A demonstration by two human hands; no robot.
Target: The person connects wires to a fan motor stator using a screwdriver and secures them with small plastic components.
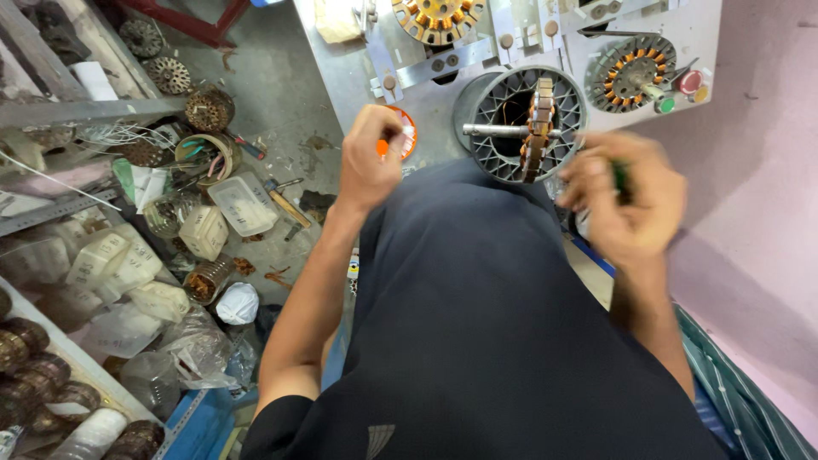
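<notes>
My left hand (371, 158) is closed into a fist in front of an orange round object (407, 136); what it pinches is hidden. My right hand (626, 196), blurred, is closed around a small dark green tool (622, 177) beside a grey round winding fixture (518, 123). A copper-wound stator (538, 128) stands edge-on on the fixture's horizontal shaft, between my two hands. My dark shirt fills the lower middle of the view.
Two more wound stators (436, 17) (630, 72) lie on the grey machine panel (354, 77), near red and green buttons (688, 83). At left are a shelf, plastic containers (243, 203), a hammer (285, 203) and loose coils on the floor. A pink wall (767, 170) rises at right.
</notes>
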